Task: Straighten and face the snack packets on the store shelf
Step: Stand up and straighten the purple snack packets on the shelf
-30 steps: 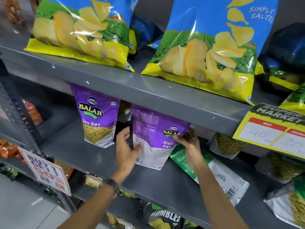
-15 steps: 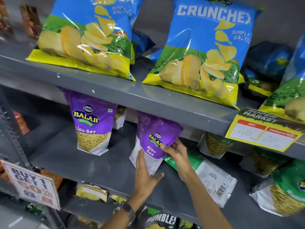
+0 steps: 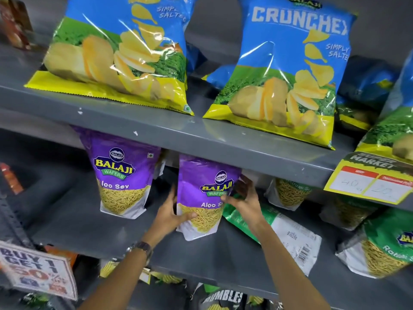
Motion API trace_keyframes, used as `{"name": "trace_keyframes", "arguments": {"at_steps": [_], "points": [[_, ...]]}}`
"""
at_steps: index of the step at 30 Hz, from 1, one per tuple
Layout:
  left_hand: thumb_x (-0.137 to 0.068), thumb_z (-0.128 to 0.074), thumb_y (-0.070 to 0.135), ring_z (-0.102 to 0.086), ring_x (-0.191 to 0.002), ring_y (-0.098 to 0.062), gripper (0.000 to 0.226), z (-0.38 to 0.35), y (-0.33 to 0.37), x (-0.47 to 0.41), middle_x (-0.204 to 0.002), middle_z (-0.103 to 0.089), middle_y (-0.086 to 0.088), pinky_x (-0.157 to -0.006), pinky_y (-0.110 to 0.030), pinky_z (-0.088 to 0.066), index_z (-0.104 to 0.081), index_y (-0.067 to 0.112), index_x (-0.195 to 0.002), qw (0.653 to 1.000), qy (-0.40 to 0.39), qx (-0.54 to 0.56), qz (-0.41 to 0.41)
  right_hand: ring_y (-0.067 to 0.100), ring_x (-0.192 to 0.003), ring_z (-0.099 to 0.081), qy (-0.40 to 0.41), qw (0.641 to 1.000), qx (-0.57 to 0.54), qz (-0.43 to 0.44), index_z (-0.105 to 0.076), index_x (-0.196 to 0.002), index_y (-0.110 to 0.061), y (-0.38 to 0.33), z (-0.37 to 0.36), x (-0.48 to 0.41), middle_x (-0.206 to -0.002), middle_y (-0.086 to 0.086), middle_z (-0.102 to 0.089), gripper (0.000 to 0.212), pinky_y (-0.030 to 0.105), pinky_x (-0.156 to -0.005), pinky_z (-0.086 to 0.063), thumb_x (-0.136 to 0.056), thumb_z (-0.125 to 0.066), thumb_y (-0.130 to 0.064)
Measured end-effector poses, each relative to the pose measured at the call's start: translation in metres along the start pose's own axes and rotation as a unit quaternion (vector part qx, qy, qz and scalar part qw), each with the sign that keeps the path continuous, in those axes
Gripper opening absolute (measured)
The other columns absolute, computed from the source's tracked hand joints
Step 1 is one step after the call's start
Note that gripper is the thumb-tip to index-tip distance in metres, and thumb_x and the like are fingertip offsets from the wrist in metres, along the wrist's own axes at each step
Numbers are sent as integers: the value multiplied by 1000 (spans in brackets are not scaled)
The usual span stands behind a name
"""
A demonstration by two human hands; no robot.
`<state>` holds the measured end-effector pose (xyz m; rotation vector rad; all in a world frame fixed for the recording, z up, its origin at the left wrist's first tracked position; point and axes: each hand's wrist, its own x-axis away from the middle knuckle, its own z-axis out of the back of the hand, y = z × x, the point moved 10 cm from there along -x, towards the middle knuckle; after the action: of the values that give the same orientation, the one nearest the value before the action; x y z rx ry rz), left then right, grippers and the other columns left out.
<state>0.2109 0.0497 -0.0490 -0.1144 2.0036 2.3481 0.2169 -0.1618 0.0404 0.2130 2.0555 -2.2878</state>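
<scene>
A purple Balaji Aloo Sev packet (image 3: pixel 201 189) stands upright on the middle grey shelf (image 3: pixel 93 233) with its front label toward me. My left hand (image 3: pixel 169 214) grips its lower left edge, thumb across the front. My right hand (image 3: pixel 244 199) grips its right edge, fingers behind it. A second purple Aloo Sev packet (image 3: pixel 121 177) stands upright to the left, apart from both hands. A green packet (image 3: pixel 277 229) lies flat with its back and barcode up, just right of my right hand.
Two blue Crunchex chip bags (image 3: pixel 116 52) (image 3: pixel 288 70) lean on the upper shelf (image 3: pixel 169 133). Yellow-sev packets (image 3: pixel 288 193) and a green Ratlami packet (image 3: pixel 384 247) stand at the right. A yellow price tag (image 3: pixel 368 180) hangs off the upper shelf edge; a promo sign (image 3: pixel 38 271) sits bottom left.
The held purple packet has been turned from its back to its front and set upright. My left hand moved from below it up onto its lower left edge.
</scene>
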Motion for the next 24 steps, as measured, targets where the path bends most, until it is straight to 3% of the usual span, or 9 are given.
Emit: {"name": "trace_keyframes", "arguments": {"at_steps": [2,4,6,8,11,15,18,21,24], "points": [[-57,-85,36,-49,-123,-10,123,4,-3,-5,-136,-48,9,-104,-28,-38,-4,19,-148,1000,-25,12,9,19,-102,-60,-41,998,28,-36,-44,-122,-5,14,-6,-3,-111,8,-63,72,25,-85,-50,-60,-79,9],[-63,-83,30,-40,-127,-8,120,9,-3,-8,-138,-38,10,-104,-27,-32,1,16,-148,1000,-13,5,0,24,-103,-59,-37,997,30,-59,-44,-120,-2,25,-6,-3,-110,12,-62,72,31,-84,-52,-59,-80,9],[-64,-82,31,-45,-122,-13,110,13,-6,-8,-133,-45,2,-99,-28,-39,-11,13,-146,1000,14,12,-8,25,-100,-60,-4,998,31,-59,-46,-117,0,32,0,-2,-107,13,-63,69,36,-85,-53,-58,-81,8],[-69,-80,18,-53,-118,-20,89,15,-11,-7,-125,-51,-1,-93,-28,-45,-25,13,-139,999,27,41,-15,27,-97,-61,31,997,56,-51,-50,-112,-2,37,6,1,-106,14,-64,62,41,-87,-53,-59,-82,4],[-74,-74,8,-59,-112,-20,61,14,-14,-8,-119,-60,-1,-94,-36,-50,-42,17,-125,998,23,50,-29,25,-90,-60,66,994,71,-44,-52,-101,-9,41,11,5,-98,7,-65,52,42,-84,-52,-60,-84,-3],[-76,-73,12,-60,-113,-15,55,13,-19,-7,-118,-63,4,-91,-28,-51,-45,24,-121,998,16,61,-28,23,-87,-59,81,994,72,-35,-53,-96,-14,45,10,6,-94,2,-64,47,42,-82,-52,-62,-83,-5],[-78,-71,11,-55,-121,-20,59,10,-19,-3,-129,-58,-5,-99,-34,-47,-42,16,-130,997,21,68,-27,23,-88,-59,78,994,74,-30,-53,-96,-15,44,10,4,-94,2,-64,46,41,-82,-52,-62,-83,-5],[-78,-71,7,-51,-122,-17,59,22,-14,19,-136,-50,-5,-102,-36,-42,-43,14,-129,982,146,107,-50,14,-84,-59,56,996,71,-20,-52,-93,-22,47,12,4,-92,-6,-63,45,31,-77,-52,-64,-83,-7],[-76,-74,19,-57,-102,-11,41,10,-12,61,-114,-56,0,-90,-18,-46,-52,33,-108,944,282,167,-52,6,-81,-58,57,994,95,1,-52,-98,-17,47,40,4,-93,-4,-62,44,21,-73,-50,-67,-79,-3]]}}
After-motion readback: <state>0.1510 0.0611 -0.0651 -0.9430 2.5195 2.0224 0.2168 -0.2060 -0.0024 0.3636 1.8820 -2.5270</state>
